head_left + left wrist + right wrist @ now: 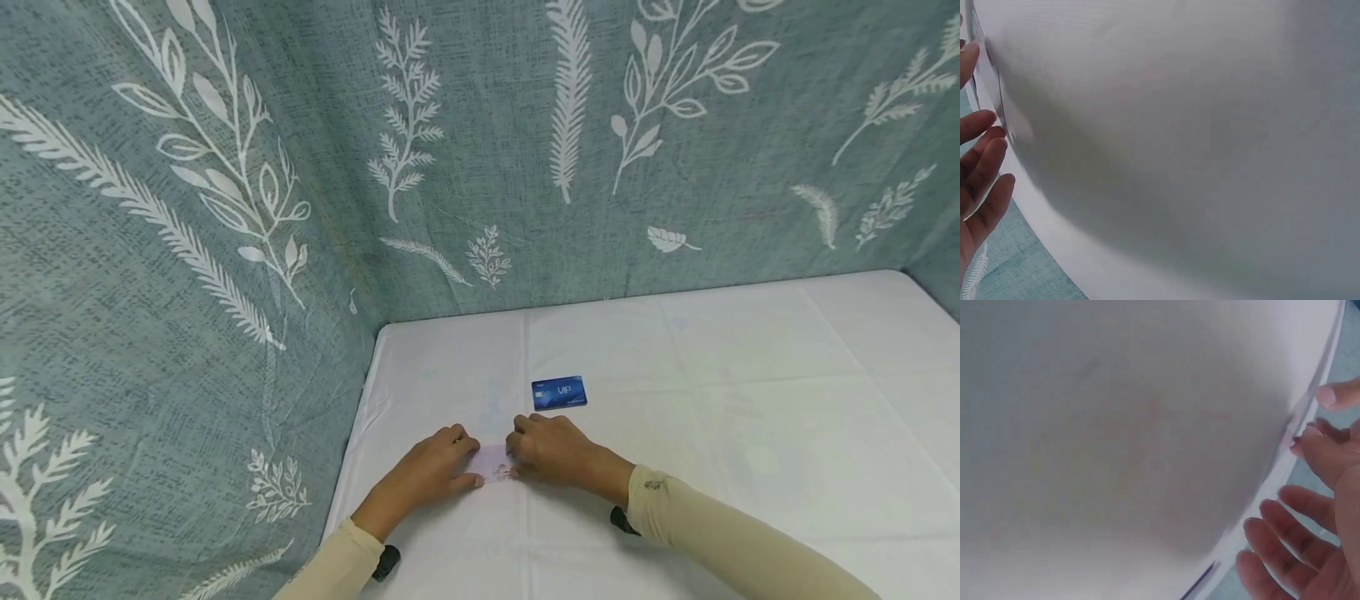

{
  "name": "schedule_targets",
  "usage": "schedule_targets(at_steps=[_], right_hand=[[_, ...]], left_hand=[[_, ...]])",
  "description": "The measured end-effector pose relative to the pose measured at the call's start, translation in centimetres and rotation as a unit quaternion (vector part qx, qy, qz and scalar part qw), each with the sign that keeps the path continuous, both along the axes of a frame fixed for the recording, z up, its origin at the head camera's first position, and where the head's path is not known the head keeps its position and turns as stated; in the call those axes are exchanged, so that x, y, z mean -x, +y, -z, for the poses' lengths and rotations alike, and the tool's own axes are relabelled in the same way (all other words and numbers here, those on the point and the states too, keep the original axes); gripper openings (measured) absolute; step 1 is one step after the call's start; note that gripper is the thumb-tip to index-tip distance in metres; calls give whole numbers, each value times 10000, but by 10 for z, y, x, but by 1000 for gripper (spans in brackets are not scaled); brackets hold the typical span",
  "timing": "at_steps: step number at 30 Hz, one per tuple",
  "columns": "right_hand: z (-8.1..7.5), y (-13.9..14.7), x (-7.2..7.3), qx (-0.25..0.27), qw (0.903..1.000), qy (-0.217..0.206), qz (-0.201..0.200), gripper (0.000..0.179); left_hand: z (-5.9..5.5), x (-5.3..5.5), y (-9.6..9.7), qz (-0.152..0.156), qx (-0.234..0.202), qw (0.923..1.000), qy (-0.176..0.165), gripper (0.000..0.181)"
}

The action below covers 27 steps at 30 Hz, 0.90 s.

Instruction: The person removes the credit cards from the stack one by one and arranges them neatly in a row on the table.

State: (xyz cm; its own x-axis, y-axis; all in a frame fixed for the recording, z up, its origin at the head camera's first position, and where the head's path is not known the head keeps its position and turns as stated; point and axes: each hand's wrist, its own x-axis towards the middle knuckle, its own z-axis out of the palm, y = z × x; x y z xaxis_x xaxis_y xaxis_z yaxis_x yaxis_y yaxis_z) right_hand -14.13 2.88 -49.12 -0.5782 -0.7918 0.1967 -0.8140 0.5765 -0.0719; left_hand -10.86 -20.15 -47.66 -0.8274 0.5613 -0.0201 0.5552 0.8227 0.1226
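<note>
Our left hand [437, 467] grips one end of a translucent purple-tinted sheet [492, 461]; our right hand [553, 450] grips the other, with a blue VIP card [559, 393] just beyond it.

2 long cream sleeves [735, 525]; dark marking [655, 484] on the right one; 2 small black wrist pieces [386, 563]

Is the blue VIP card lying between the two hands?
No, the blue card lies on the white tabletop, beyond the right hand.

"VIP" on the blue card [558, 394]
</note>
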Motion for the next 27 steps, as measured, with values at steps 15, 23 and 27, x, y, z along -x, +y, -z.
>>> schedule_targets(at_steps=[15, 23, 27], right_hand=[[-5, 25, 17, 207, 9986, -134, 468, 42], [-4, 38, 22, 291, 9965, -295, 726, 42], [-4, 45, 25, 336, 9961, -261, 778, 40]], left_hand=[[-4, 12, 15, 230, 234, 9983, 484, 39], [-6, 21, 21, -33, 389, 9983, 439, 43], [-9, 26, 23, -191, 404, 9983, 378, 46]])
